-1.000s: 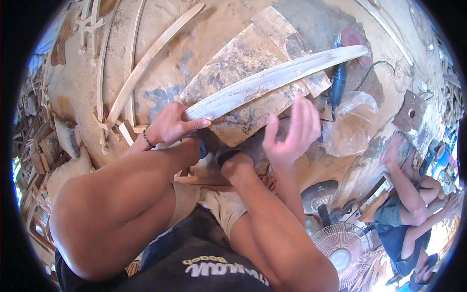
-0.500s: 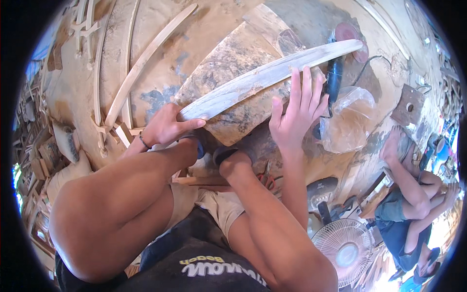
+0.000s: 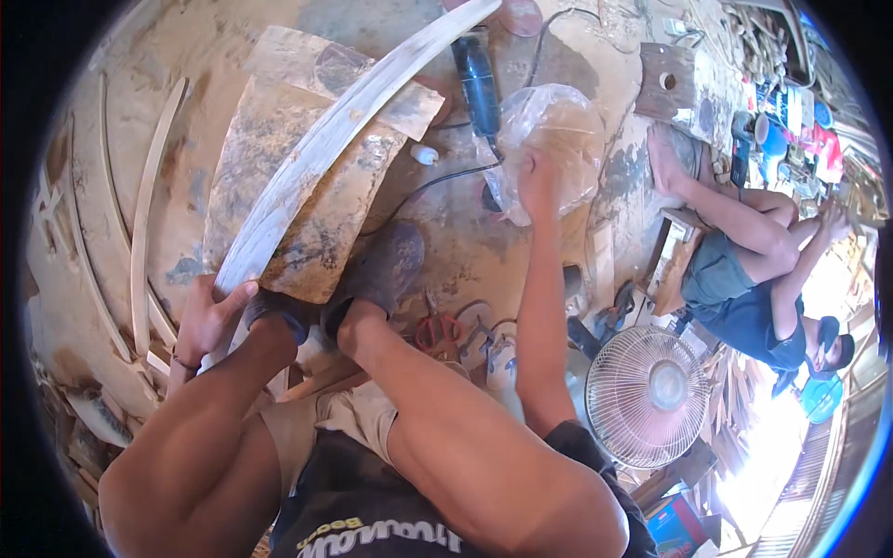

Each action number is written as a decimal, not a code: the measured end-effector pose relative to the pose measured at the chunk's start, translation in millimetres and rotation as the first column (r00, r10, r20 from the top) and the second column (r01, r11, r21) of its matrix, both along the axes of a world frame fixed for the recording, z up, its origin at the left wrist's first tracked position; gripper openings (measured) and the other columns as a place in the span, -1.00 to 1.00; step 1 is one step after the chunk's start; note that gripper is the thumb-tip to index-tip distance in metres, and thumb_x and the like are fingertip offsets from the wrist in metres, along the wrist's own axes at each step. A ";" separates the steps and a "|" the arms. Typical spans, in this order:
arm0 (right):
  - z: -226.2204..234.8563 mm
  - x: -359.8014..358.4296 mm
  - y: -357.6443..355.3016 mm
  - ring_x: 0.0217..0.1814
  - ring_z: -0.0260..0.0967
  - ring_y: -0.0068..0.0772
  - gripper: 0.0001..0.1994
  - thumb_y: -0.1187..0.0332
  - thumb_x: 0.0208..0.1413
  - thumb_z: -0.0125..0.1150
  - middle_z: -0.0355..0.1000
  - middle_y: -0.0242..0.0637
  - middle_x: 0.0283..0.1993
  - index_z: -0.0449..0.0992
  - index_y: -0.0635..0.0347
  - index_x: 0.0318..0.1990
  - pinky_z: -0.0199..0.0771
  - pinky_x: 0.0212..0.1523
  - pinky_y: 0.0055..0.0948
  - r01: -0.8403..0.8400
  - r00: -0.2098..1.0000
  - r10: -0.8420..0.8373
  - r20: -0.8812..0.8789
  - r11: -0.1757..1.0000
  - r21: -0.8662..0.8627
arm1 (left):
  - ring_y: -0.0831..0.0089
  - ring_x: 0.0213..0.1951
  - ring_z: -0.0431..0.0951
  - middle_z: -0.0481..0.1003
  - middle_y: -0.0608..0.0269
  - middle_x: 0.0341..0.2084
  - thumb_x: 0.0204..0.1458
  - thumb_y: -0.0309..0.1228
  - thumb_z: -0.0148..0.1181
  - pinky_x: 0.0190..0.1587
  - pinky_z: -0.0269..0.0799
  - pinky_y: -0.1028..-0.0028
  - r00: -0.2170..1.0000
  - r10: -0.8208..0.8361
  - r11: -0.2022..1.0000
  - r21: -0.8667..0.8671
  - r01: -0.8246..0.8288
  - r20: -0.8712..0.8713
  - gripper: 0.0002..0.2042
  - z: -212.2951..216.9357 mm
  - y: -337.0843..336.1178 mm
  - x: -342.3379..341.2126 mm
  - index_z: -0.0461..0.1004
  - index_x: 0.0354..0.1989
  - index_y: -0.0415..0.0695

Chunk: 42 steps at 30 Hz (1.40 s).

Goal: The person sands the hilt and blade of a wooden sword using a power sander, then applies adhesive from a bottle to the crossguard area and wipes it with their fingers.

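A long, curved, pale wooden strip [image 3: 349, 121] lies slantwise over a worn, stained wooden block [image 3: 326, 219]. My left hand [image 3: 206, 321] is closed round its near end, thumb on top. To the right, my right hand [image 3: 538, 186] is at a clear plastic bag [image 3: 567, 126], with its fingers curled. What they hold, if anything, cannot be made out. Between the strip and the bag lies a blue and black power tool [image 3: 476, 84], by a round reddish disc [image 3: 521, 17]. A small white piece [image 3: 424, 154] sits beside the block.
Several curved wooden strips [image 3: 149, 214] lie at the left. Red-handled scissors [image 3: 437, 330] are near my foot. A fan [image 3: 648, 395] stands at the lower right, and another person [image 3: 744, 279] sits beyond it. A black cable [image 3: 419, 191] crosses the floor.
My right hand has left the wooden strip and moved to the plastic bag, its fingers now curled. My left hand still holds the strip's near end. The whole view has shifted and turned.
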State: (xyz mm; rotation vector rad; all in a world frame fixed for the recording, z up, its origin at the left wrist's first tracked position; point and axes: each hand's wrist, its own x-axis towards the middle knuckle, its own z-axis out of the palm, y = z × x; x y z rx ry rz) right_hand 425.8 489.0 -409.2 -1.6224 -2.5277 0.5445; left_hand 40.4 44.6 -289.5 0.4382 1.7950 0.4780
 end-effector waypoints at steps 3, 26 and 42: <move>-5.3 20.3 15.6 0.01 0.67 0.24 -0.72 0.27 0.29 0.29 0.71 0.07 -0.07 0.74 0.23 0.01 0.59 0.16 0.15 -0.026 0.959 0.022 0.283 1.000 0.012 | 0.66 -0.57 0.27 0.38 0.45 -0.69 0.29 0.04 0.48 -0.55 0.16 0.35 0.999 -0.032 0.999 -0.003 0.032 -0.021 -0.44 -0.3 -1.1 -1.2 0.53 -0.50 -0.25; -14.2 38.2 55.8 0.15 0.68 0.12 -0.66 0.22 0.35 0.26 0.66 0.01 0.20 0.67 0.25 0.11 0.54 0.26 0.17 0.038 0.851 -0.121 0.510 0.984 0.171 | 0.68 -0.60 0.26 0.39 0.48 -0.70 0.29 -0.01 0.48 -0.57 0.11 0.37 0.999 0.050 0.999 -0.006 -0.050 -0.015 -0.48 0.3 -0.6 1.2 0.54 -0.51 -0.22; 146.3 -117.5 -107.6 -0.04 0.71 -0.35 -0.79 0.48 0.23 0.58 0.79 -0.26 -0.05 0.85 0.14 0.01 0.68 -0.05 -0.33 -0.078 0.877 0.021 -0.480 0.992 -0.101 | 0.24 -0.58 0.46 0.47 -0.04 -0.68 0.15 0.30 0.47 -0.39 0.43 0.12 0.988 -0.107 0.990 -0.102 0.096 -0.111 -0.24 21.6 15.9 0.8 0.69 -0.37 -0.41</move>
